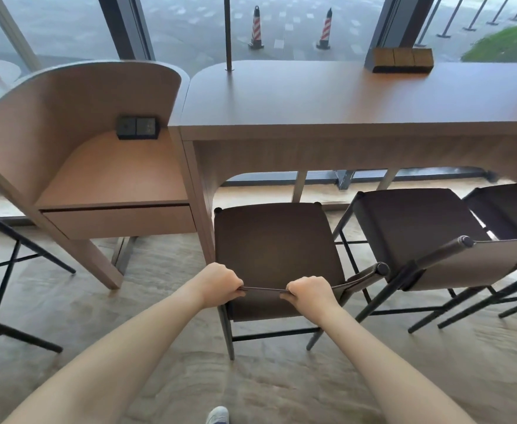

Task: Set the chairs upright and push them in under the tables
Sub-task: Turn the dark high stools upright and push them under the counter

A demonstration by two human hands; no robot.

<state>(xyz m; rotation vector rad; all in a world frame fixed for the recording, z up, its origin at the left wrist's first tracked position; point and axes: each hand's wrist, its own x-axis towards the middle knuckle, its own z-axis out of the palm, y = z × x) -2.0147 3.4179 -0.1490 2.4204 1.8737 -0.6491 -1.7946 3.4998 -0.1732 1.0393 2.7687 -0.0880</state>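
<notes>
Nearest you, a shoe tip (pixel 218 414) shows on bare floor (pixel 159 347), with open room behind the chair. Your left hand (pixel 217 284) and right hand (pixel 309 293) both curl tight around the top edge of the backrest (pixel 263 290) of the dark chair (pixel 274 246), which stands upright. Its seat front lies just under the table's (pixel 312 96) near edge, close beside the table's left leg panel (pixel 200 191). To your right, a second chair (pixel 416 221) stands beside it, a narrow gap between them. Beyond, a window (pixel 281 26).
</notes>
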